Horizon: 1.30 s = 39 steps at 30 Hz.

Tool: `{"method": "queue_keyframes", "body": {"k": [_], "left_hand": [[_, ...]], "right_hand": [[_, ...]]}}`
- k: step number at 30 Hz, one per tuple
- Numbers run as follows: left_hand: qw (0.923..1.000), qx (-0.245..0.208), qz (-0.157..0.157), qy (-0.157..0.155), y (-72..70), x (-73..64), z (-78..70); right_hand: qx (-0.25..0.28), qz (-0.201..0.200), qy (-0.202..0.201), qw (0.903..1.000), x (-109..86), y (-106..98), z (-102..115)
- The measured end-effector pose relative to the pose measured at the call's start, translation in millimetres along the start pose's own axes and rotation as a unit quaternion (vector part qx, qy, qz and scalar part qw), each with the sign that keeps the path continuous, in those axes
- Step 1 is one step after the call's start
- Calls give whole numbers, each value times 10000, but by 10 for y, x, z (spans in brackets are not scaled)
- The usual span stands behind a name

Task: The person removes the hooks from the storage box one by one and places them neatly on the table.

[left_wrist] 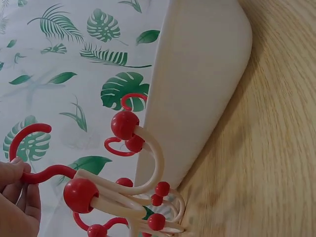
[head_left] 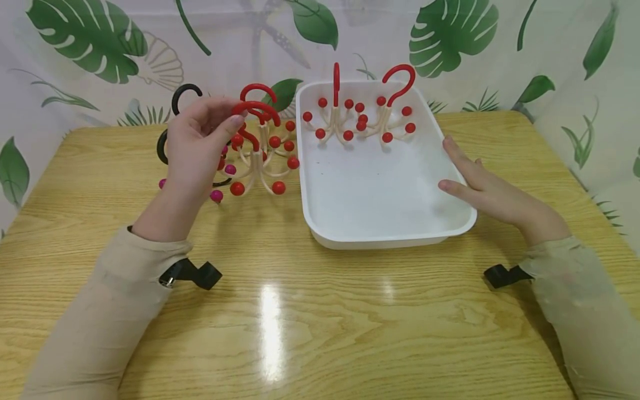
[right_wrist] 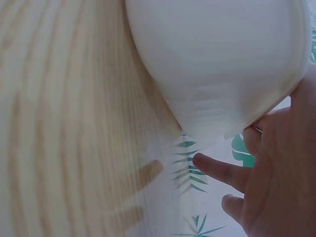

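My left hand [head_left: 197,141] pinches the red hook of a hanging rack [head_left: 257,161] between thumb and fingertips. This rack has several curved cream arms, each tipped with a red ball, and hangs upright left of the white tub [head_left: 390,194]. In the left wrist view the same red hook [left_wrist: 52,172] passes between the fingertips of the left hand [left_wrist: 19,200]. My right hand [head_left: 492,191] rests on the tub's right rim, fingers fairly straight, with the thumb over the inside. From the right wrist, the right hand [right_wrist: 269,173] shows extended fingers beside the tub's outer wall [right_wrist: 212,64].
Two similar racks, one with an upright red hook [head_left: 336,83] and one with a tilted red hook [head_left: 405,80], stand at the tub's back. Behind my left hand are another red-hooked rack [head_left: 258,91] and black hooks [head_left: 185,94] with magenta balls [head_left: 216,195]. A leaf-patterned cloth [head_left: 360,33] hangs behind the table.
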<state>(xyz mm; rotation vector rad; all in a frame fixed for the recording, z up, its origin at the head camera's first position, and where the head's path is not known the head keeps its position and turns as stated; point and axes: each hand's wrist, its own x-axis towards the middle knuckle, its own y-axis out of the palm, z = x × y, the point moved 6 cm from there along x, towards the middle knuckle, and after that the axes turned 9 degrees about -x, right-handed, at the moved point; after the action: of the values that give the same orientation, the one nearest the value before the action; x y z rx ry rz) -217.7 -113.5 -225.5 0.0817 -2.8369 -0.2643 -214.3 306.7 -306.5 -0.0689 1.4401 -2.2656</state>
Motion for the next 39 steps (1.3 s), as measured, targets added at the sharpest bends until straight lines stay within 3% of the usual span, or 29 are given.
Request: {"method": "queue_keyframes", "body": {"k": [6, 16, 39], "left_hand": [[9996, -50, -160, -222, -72, 15, 140], [9983, 309, -270, -403, -112, 19, 347], [9981, -92, -474, -371, -120, 30, 493]], "right_hand": [[38, 24, 41, 10000, -4, 4, 2], [62, 6, -35, 10000, -4, -2, 19], [68, 6, 34, 10000, -5, 3, 8]]}}
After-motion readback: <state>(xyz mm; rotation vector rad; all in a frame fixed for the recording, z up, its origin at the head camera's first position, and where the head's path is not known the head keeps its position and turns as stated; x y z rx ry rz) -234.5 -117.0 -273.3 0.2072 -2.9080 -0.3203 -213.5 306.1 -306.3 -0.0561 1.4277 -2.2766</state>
